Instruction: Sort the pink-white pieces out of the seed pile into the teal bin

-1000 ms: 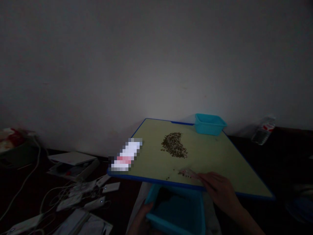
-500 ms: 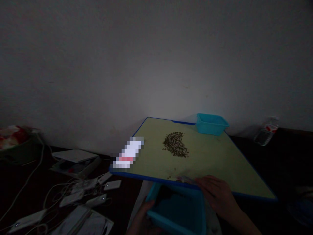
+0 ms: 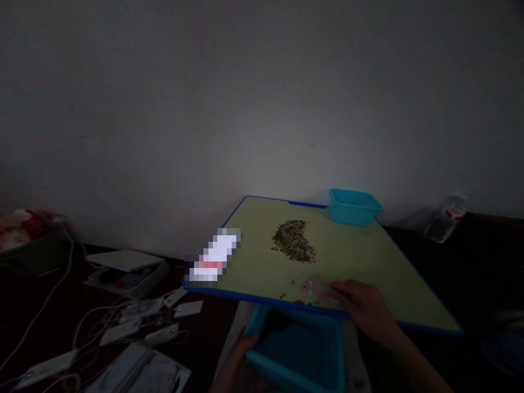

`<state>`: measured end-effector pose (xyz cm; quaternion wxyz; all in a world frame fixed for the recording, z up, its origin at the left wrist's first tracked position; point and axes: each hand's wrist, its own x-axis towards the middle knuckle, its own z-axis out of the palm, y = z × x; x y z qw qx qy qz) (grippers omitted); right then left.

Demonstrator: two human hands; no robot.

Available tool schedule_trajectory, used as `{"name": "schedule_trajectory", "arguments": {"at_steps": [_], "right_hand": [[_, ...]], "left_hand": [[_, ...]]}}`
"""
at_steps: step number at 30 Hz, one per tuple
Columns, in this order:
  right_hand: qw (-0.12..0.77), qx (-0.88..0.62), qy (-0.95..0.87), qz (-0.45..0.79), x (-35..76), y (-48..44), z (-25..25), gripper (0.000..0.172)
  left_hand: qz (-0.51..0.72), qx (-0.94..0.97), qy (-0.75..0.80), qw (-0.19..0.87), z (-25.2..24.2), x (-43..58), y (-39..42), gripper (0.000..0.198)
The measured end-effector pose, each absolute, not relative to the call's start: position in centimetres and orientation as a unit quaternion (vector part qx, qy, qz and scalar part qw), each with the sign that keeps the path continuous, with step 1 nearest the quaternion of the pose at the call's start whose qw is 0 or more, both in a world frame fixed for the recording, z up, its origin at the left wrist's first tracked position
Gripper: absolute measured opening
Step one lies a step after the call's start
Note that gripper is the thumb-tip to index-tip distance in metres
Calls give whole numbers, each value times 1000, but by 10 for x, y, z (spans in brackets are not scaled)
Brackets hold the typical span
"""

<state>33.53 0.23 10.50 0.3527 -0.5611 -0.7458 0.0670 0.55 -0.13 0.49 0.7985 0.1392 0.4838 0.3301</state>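
Note:
My left hand [image 3: 240,357] grips the left wall of a blue plastic basket [image 3: 297,371] below the board's front edge; dark material lies inside it. My right hand [image 3: 366,308] is closed on a clear, crumpled piece of plastic with pink marks [image 3: 317,287], held low over the pale board [image 3: 254,218] with blue edging. Several small brown grains [image 3: 303,302] lie by the front edge, just under the plastic. A larger pile of brown grains [image 3: 292,240] is spread at the board's middle.
A second blue basket [image 3: 354,207] stands at the board's back right corner. A pixelated bright object [image 3: 215,259] lies at its left. White power strips and cables [image 3: 161,334] and an open box [image 3: 126,267] are farther left. A plastic bottle [image 3: 446,218] leans at right.
My right hand has moved up and slightly right from the front edge, lifting the clear plastic over the board. Grains by the edge now show. My left hand and the lower basket have barely moved.

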Motion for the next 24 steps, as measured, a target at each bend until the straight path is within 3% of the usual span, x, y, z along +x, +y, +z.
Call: {"name": "schedule_trajectory", "arguments": {"at_steps": [8,24], "right_hand": [[340,-596,-683,251,335,12,108,26],[367,-652,-615,248,342,34,111,33]], "left_hand": [[333,148,490,792,10,7,-4,78],[323,177,520,771,11,4,-1,76]]}}
